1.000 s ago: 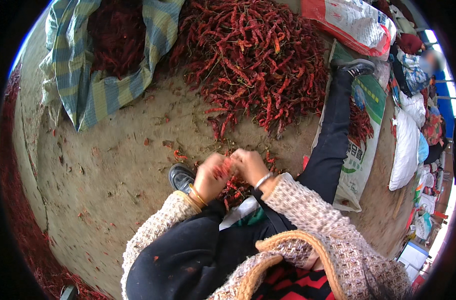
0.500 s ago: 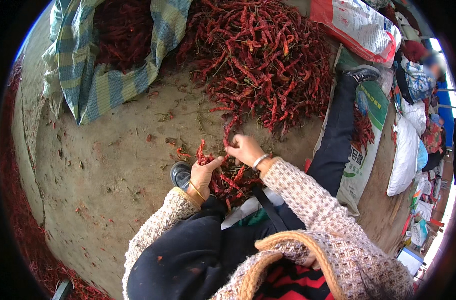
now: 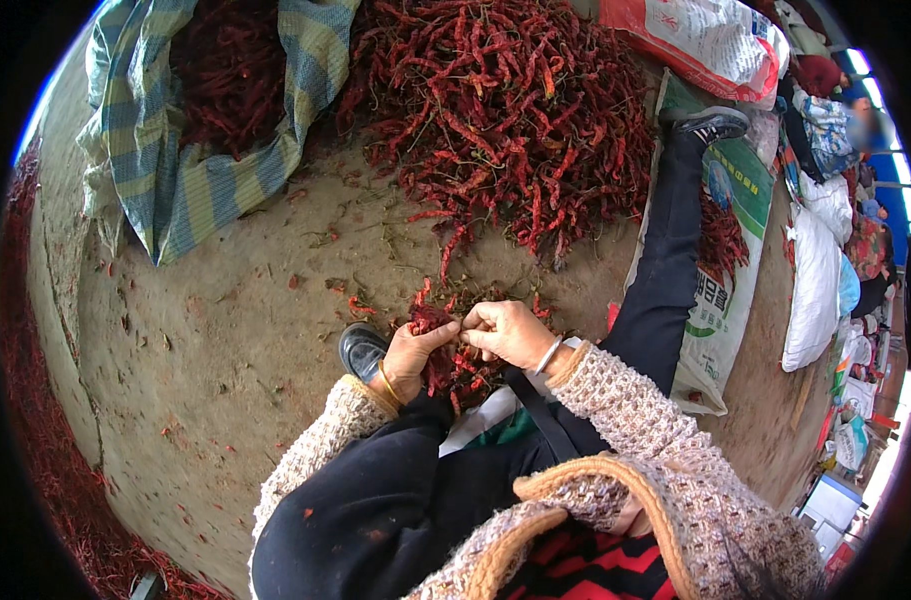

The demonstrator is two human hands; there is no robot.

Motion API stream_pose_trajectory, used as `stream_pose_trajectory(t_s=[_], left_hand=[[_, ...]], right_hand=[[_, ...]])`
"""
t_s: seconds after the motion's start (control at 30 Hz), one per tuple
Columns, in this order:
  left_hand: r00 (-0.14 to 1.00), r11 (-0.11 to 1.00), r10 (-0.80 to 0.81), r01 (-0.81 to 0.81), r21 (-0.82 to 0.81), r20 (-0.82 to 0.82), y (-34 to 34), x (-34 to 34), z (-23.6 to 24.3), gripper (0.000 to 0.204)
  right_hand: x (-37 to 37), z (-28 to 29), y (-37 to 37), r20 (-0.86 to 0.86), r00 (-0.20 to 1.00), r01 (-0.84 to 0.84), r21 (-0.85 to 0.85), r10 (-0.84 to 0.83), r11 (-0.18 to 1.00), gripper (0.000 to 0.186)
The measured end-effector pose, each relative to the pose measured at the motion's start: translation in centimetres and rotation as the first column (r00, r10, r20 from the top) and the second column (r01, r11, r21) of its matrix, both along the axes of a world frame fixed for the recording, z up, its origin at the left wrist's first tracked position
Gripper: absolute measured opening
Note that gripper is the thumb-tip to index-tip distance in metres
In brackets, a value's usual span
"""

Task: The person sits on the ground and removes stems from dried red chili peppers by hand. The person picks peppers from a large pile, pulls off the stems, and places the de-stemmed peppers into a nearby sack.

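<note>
On the bare dirt ground (image 3: 225, 330), just ahead of the seated person's lap, both hands meet over a small bunch of dried red chillies (image 3: 450, 350). The left hand (image 3: 410, 355), ringed at the wrist by a gold bangle (image 3: 386, 383), is curled around the bunch, its fingers closed on the pods from the left. The right hand (image 3: 510, 332), wearing a silver bangle (image 3: 547, 355), is partly closed, its fingertips pinching at the top of the same bunch where it touches the left thumb. A few loose chillies lie on the ground just beyond the hands. A large heap of red chillies (image 3: 505, 110) spreads across the upper middle of the view, well apart from the hands. To its left, a blue-and-green checked cloth (image 3: 190, 170) is folded around a darker pile of chillies (image 3: 225, 70). The person's right leg in dark trousers (image 3: 665, 280) stretches toward the upper right, ending in a dark shoe (image 3: 710, 122), and rests on a printed white-and-green sack (image 3: 730, 270) that carries a smaller scatter of chillies. A second black shoe (image 3: 360, 350) shows just beside the left wrist. Cream knitted sleeves (image 3: 635, 410) cover both forearms. White sacks (image 3: 810, 290) and bundles line the far right edge.
</note>
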State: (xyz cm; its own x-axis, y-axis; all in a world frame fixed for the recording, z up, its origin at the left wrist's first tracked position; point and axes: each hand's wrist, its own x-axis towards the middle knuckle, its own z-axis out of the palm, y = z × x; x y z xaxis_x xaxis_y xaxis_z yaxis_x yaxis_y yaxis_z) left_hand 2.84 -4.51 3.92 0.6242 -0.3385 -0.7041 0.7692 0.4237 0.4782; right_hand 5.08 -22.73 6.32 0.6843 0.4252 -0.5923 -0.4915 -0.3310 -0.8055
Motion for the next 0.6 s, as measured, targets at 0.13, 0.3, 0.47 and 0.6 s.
stream_pose_trajectory(t_s=[0.13, 0.3, 0.47, 0.6], left_hand=[[0.995, 0.984, -0.091, 0.083, -0.155, -0.042, 0.4, 0.1, 0.5, 0.007], [0.979, 0.998, -0.040, 0.028, -0.063, -0.199, 0.8, -0.7, -2.1, 0.005], [0.956, 0.998, 0.053, -0.064, -0.028, -0.290, 0.6, 0.1, -0.8, 0.007], [0.974, 0.997, 0.020, -0.035, -0.067, -0.226, 0.3, -0.3, -1.9, 0.005]], right_hand=[[1.4, 1.0, -1.7, -0.233, 0.964, -0.078, 0.206, 0.127, 0.975, 0.011], [1.9, 3.3, -2.7, -0.281, 0.733, -0.267, 0.719, 0.620, 0.641, 0.023], [6.7, -3.8, -3.0, 0.377, 0.611, -0.135, -0.817, 0.696, 0.560, 0.027], [11.3, -8.8, -0.1, 0.436, 0.559, 0.055, -0.868, 0.705, 0.494, 0.013]])
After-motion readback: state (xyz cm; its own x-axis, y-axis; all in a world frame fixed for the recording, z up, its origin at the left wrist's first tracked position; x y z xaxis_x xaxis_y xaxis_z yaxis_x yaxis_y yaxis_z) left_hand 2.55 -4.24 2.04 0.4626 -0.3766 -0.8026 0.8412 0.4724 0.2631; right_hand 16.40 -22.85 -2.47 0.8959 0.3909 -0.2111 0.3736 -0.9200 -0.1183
